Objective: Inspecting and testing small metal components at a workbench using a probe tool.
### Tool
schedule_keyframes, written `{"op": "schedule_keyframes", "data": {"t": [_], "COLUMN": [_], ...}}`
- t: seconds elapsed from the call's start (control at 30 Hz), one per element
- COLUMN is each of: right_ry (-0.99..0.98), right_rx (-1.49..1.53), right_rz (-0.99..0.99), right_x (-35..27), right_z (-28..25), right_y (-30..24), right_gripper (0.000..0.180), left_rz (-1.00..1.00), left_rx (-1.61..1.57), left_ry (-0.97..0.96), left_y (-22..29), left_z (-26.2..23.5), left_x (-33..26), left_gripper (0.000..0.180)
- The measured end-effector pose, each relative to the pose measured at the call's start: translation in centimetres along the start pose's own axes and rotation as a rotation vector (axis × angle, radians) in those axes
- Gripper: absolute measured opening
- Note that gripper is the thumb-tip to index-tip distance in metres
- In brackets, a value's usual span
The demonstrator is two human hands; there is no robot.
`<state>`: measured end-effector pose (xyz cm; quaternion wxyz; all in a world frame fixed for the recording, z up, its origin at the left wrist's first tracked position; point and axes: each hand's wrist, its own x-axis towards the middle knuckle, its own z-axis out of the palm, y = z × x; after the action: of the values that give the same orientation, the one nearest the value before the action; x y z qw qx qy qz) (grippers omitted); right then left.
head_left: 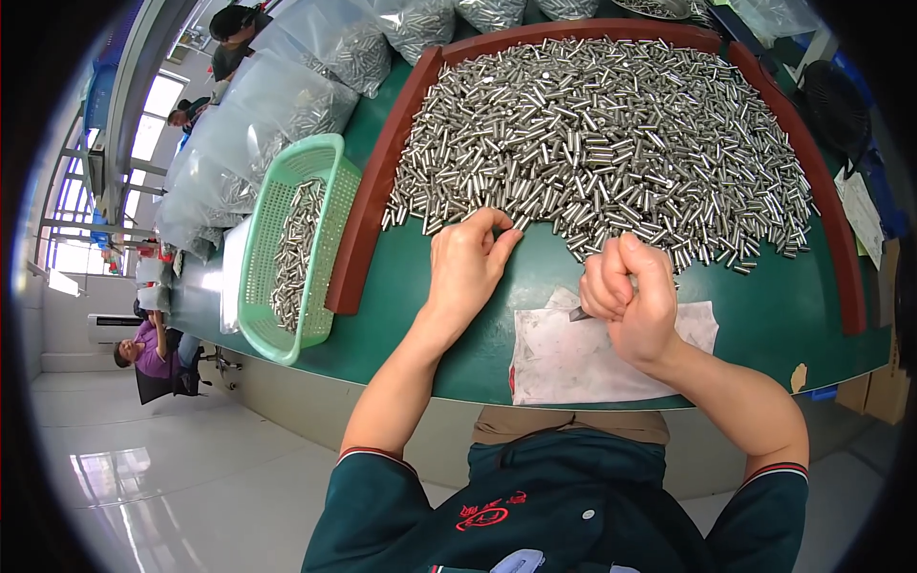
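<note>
A wide heap of short shiny metal pins [611, 143] covers the green table [382, 349]. At its near edge, my left hand [468, 260] is closed, thumb and forefinger tips drawn together beside the pins. Whether a pin sits between those fingertips is too small to tell. My right hand [632, 294] is curled into a fist a little nearer and to the right. Out of its little-finger side sticks the end of a dark narrow tool [579, 313]; the fist hides the rest. Beneath that hand lies a smudged white cloth [564, 368].
Dark red wooden rails [382, 191] border the heap. A green plastic basket [330, 239] holding more pins stands left of the left rail. Clear bags of pins [301, 95] line the far left. A black fan-like object [833, 107] stands far right. A seated person [155, 349] is in the background.
</note>
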<state>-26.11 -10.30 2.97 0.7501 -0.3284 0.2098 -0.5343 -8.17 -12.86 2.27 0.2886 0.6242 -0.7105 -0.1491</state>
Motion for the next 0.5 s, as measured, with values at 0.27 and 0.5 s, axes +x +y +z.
{"op": "schedule_keyframes", "data": {"t": [0.27, 0.5], "right_ry": [-0.014, -0.01], "right_rx": [0.0, 0.006], "right_rz": [-0.001, 0.011], "right_x": [-0.04, -0.09], "right_z": [-0.1, 0.09], "right_y": [0.01, -0.1], "right_gripper": [0.039, 0.039], "left_rz": [-0.096, -0.115], "left_rx": [-0.217, -0.315], "left_ry": [-0.068, -0.105], "left_y": [-0.66, -0.7], "left_z": [-0.65, -0.77], "left_x": [-0.03, -0.1], "left_gripper": [0.007, 0.008]}}
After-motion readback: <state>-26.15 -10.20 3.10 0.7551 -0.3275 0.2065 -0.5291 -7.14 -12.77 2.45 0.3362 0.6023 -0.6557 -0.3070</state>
